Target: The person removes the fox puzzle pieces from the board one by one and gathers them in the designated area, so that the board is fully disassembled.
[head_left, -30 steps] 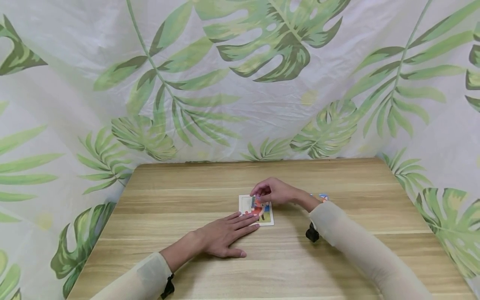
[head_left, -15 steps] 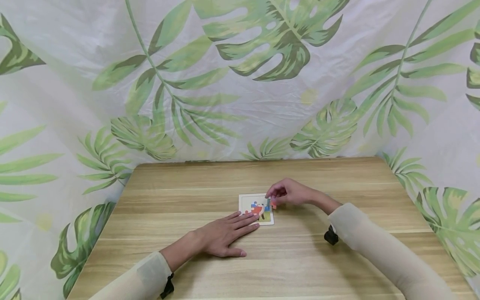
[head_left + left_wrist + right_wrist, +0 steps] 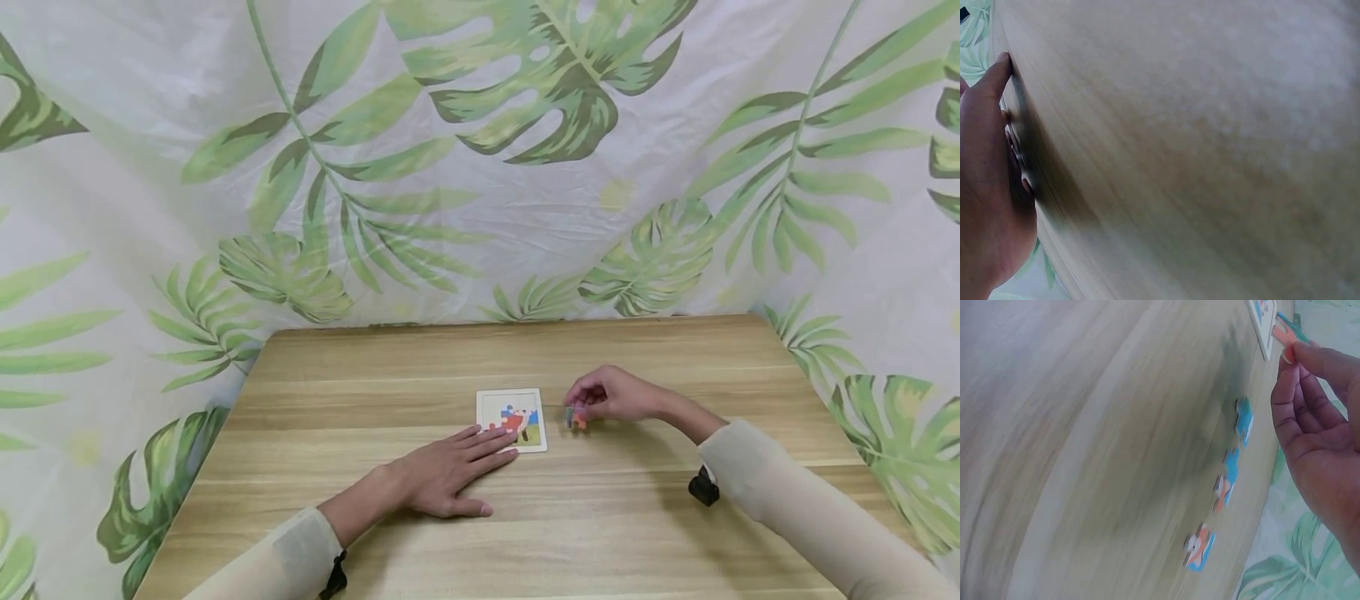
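Note:
A small square jigsaw board [image 3: 491, 407] with a white rim lies on the wooden table, part of its picture in place and a pale bare area at its left. My left hand [image 3: 450, 472] lies flat with fingers spread, its fingertips over the board's lower left corner. To the right of the board, my right hand [image 3: 621, 395] pinches a jigsaw piece [image 3: 577, 417] between thumb and fingers. The right wrist view shows this orange and teal piece [image 3: 1285, 331] held up near the board's edge. In the left wrist view the left hand [image 3: 991, 169] appears from the side.
Several loose jigsaw pieces [image 3: 1199, 548] in blue, orange and white lie in a line on the table, seen in the right wrist view; the right hand and forearm hide them in the head view. A leaf-patterned cloth [image 3: 525, 208] hangs behind the table [image 3: 360, 367].
My right hand has moved right, from over the board to beside it, carrying the pinched jigsaw piece off the picture. The left hand has stayed put.

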{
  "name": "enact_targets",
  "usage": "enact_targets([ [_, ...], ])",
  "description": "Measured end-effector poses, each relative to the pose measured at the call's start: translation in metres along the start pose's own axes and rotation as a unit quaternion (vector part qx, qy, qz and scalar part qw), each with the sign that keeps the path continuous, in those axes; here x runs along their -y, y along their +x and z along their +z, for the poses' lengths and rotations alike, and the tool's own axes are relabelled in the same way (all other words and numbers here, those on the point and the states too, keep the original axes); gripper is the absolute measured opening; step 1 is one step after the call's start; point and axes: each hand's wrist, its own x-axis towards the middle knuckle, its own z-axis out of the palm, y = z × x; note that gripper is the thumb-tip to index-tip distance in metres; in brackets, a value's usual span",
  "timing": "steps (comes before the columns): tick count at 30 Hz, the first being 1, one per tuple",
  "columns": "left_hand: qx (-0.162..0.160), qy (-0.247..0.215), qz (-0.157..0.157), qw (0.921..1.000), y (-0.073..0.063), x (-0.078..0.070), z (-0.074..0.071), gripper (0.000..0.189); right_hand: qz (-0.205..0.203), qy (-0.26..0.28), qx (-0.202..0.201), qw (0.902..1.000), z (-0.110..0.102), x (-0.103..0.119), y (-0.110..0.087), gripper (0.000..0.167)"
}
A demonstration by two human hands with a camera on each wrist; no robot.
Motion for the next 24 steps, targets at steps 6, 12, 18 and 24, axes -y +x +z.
enact_targets([
  [6,-0.003,0.001,-0.003,1.0000,-0.001,0.001,0.003,0.085,0.005,-0.006,0.003,1.0000,-0.003,-0.005,-0.011,0.018],
  [12,-0.012,-0.001,0.006,0.9999,-0.002,0.002,0.006,0.084,0.009,-0.015,-0.001,0.9998,-0.003,-0.012,-0.021,0.018],
  [18,-0.020,0.004,0.011,0.9997,-0.002,0.002,0.007,0.085,0.032,-0.011,0.001,0.9994,-0.003,-0.015,-0.025,0.019],
  [24,-0.012,0.006,0.002,0.9999,-0.003,0.000,0.005,0.084,0.027,-0.013,0.007,0.9995,-0.002,-0.016,-0.026,0.019],
])
